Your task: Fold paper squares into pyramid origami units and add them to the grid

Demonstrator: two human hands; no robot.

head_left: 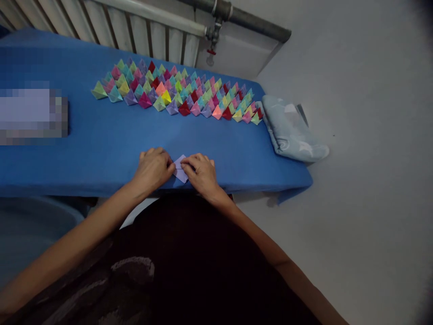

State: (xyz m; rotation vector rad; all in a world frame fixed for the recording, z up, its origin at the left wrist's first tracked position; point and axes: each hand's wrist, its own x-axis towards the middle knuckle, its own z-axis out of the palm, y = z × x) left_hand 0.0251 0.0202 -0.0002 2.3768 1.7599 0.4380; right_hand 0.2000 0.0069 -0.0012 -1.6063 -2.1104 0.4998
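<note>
Between my hands, close to the table's front edge, is a small folded piece of pale purple paper (180, 174). A dark crease line runs across its middle. My left hand (154, 167) pinches the paper's left corner between thumb and fingers. On the right side, my right hand (202, 174) has its thumb and bent fingers closed on the paper. Beyond them, folded paper boats (184, 108) in many colours stand in several close rows along the back of the table.
A blue cloth (101, 153) covers the table. Its right end holds a folded grey-blue blanket (291, 131) against the wall. At the left lies a blurred-out object (30, 113). Behind the table are a white radiator (135, 31) and a pipe with a red-handled valve (212, 50).
</note>
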